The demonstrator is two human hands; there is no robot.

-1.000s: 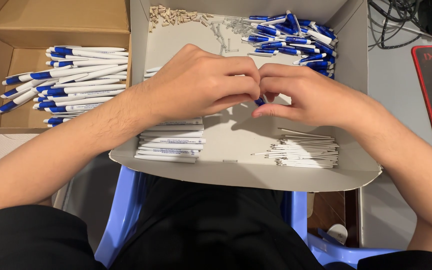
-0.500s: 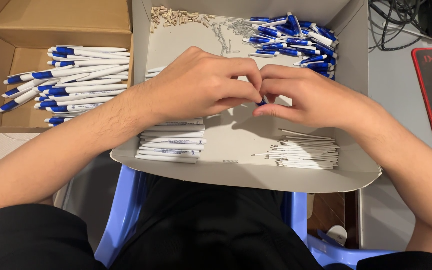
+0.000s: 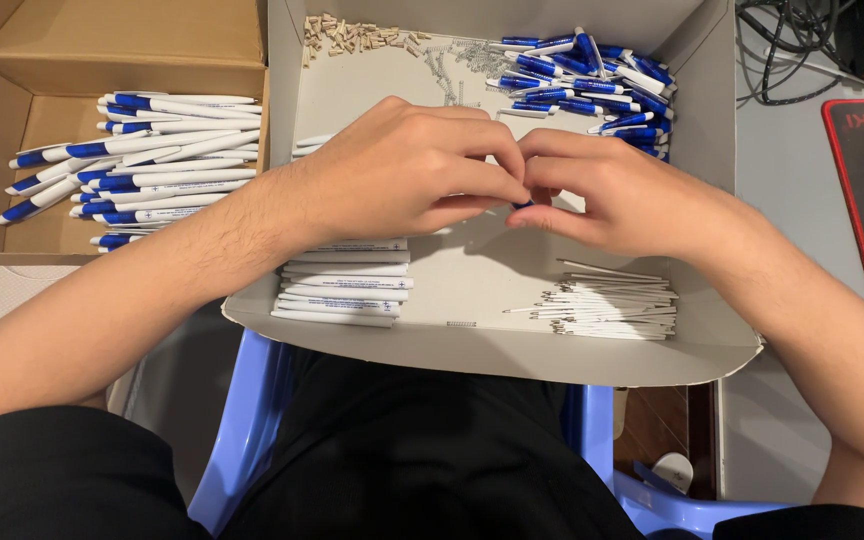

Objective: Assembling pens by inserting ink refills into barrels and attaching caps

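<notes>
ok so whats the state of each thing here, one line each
left hand: closed, fingertips meeting the right hand's
right hand: closed on a small blue pen part, mostly hidden
white box: open, flaps out
brown box: open
finished pens: assembled, piled in brown box
white barrels: stacked
refills: loose, side by side
blue parts: heaped in far corner

Fingertips drawn tighter together over the tray (image 3: 352,80), left hand (image 3: 407,165) curled closer against right hand (image 3: 617,195); blue pen part (image 3: 522,204) between them now nearly hidden, only a sliver showing.
</notes>
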